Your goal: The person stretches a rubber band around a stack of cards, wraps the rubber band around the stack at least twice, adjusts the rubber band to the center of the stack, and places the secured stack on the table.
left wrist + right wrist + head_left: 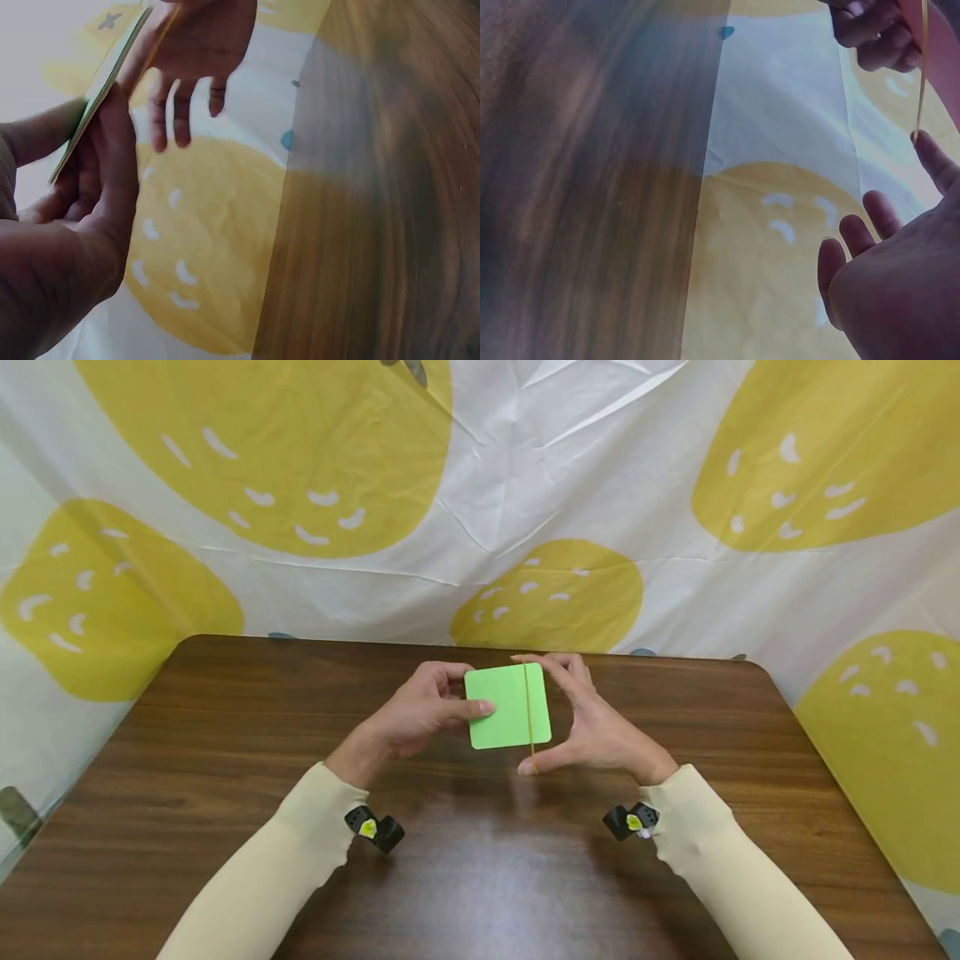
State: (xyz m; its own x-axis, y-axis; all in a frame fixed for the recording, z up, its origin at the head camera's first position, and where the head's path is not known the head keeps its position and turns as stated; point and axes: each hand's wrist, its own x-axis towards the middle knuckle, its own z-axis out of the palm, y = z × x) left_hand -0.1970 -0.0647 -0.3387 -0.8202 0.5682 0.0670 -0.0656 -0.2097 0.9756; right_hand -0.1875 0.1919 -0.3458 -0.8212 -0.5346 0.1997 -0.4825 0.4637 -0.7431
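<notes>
My left hand (416,710) pinches a green square card (501,718) with rounded corners, its thumb on the front face and its fingers behind. Edge-on in the left wrist view, the card (101,94) looks thin and layered. A yellowish rubber band (529,710) runs from top to bottom across the card's right part. Thumb and index finger of my right hand (603,727) are spread wide, stretching the band between their tips. The right wrist view has the band (923,75) taut at a fingertip, while the other fingers of that hand (907,262) extend loosely.
Both hands are above a dark brown wooden table (480,877). Behind its far edge hangs a white cloth (360,593) with large yellow fruit shapes. A small black camera is strapped at each wrist, over pale yellow sleeves (262,860).
</notes>
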